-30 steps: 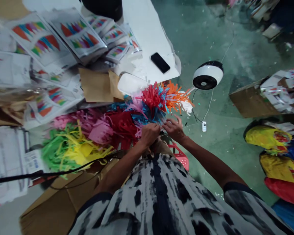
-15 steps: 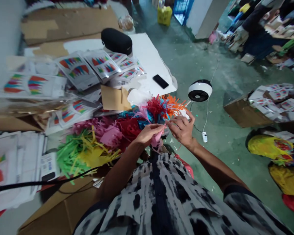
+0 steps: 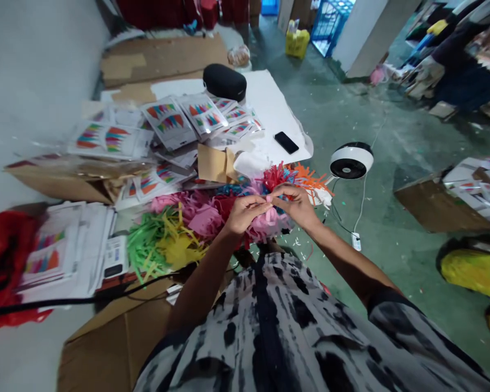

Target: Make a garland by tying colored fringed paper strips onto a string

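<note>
A worker in a black-and-white blotched shirt [image 3: 277,332] leans over heaps of cut paper, with a brown cardboard box [image 3: 114,343] nearest the body on the left. The left hand [image 3: 244,213] and right hand [image 3: 297,206] meet in front of the chest. The fingertips of each are pinched shut on a pink fringed paper tassel [image 3: 271,223], which hangs between them just in front of a heap of red, blue and orange fringed paper [image 3: 280,175]. Left of the hands lies a loose pile of green and yellow paper strips [image 3: 161,247]. Beyond it, clear packets printed with rainbow fans [image 3: 169,115] lie overlapping. A black slab phone [image 3: 286,142] rests near the right edge of a white board [image 3: 269,103], and a black oval pouch [image 3: 224,83] sits at the board's far edge. A round white fan [image 3: 351,160] stands on the green floor [image 3: 351,109] to the right.
</note>
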`<state>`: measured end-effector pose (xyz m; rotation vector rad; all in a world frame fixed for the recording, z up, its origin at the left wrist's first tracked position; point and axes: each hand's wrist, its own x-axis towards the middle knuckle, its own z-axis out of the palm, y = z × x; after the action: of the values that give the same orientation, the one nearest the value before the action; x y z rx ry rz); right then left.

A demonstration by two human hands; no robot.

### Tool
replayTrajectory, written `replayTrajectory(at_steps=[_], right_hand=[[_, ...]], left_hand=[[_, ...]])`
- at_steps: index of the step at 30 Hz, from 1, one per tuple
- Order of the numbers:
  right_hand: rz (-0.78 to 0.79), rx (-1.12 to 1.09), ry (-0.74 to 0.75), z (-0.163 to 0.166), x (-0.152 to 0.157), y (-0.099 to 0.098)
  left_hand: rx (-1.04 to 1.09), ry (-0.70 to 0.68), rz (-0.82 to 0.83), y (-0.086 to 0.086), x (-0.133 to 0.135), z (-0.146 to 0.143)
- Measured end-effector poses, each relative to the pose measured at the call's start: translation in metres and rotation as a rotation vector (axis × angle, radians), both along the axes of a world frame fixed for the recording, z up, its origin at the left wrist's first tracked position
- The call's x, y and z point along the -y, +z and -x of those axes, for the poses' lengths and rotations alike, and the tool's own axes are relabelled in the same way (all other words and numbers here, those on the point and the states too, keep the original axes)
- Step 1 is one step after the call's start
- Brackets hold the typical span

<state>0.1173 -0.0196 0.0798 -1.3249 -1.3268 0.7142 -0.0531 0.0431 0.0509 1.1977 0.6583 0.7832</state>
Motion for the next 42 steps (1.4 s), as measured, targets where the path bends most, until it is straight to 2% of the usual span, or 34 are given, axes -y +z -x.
replayTrajectory(at_steps=[3,6,11,14,18,20,22,25,28,30,33,35,38,42], right_hand=[[0.058,-0.078,0.118,0.004,-0.011,-0.001],[0.093,-0.068,0.212,0.009,-0.015,-0.017],[0.202,0.283,0.292,-0.010,-0.015,-0.049],[0.168,0.326,0.246,-0.035,-0.023,-0.045],[0.055,0.074,0.144,-0.050,-0.045,-0.020],[0.043,0.031,0.147,-0.051,-0.055,-0.013],[0.056,0.026,0.152,-0.052,-0.063,-0.014],[0.117,0.027,0.218,-0.057,-0.080,-0.030],[0.221,0.137,0.307,-0.064,-0.116,-0.058],[0.286,0.358,0.279,-0.066,-0.151,-0.078],[0.469,0.853,0.235,-0.064,-0.205,-0.105],[0.536,0.975,0.248,-0.060,-0.232,-0.121],[0.590,1.052,0.295,-0.053,-0.251,-0.139],[0.620,1.135,0.331,-0.050,-0.257,-0.153]], left_hand=[[-0.010,0.143,0.010,-0.001,-0.003,0.001],[-0.014,0.290,0.020,0.003,-0.011,0.001],[0.108,0.447,0.063,0.022,-0.032,0.002],[-0.008,0.416,-0.050,0.031,-0.035,-0.003],[-0.186,0.271,-0.191,0.029,-0.026,-0.025],[-0.181,0.256,-0.174,0.022,-0.023,-0.037],[-0.163,0.274,-0.086,0.013,-0.022,-0.046],[-0.178,0.352,0.070,-0.002,-0.024,-0.052],[-0.217,0.468,0.179,-0.018,-0.026,-0.052],[-0.227,0.527,0.220,-0.026,-0.026,-0.050],[-0.191,0.603,0.261,-0.033,-0.024,-0.047],[-0.155,0.648,0.305,-0.035,-0.021,-0.045],[-0.161,0.696,0.342,-0.034,-0.018,-0.042],[-0.175,0.776,0.339,-0.033,-0.018,-0.042]])
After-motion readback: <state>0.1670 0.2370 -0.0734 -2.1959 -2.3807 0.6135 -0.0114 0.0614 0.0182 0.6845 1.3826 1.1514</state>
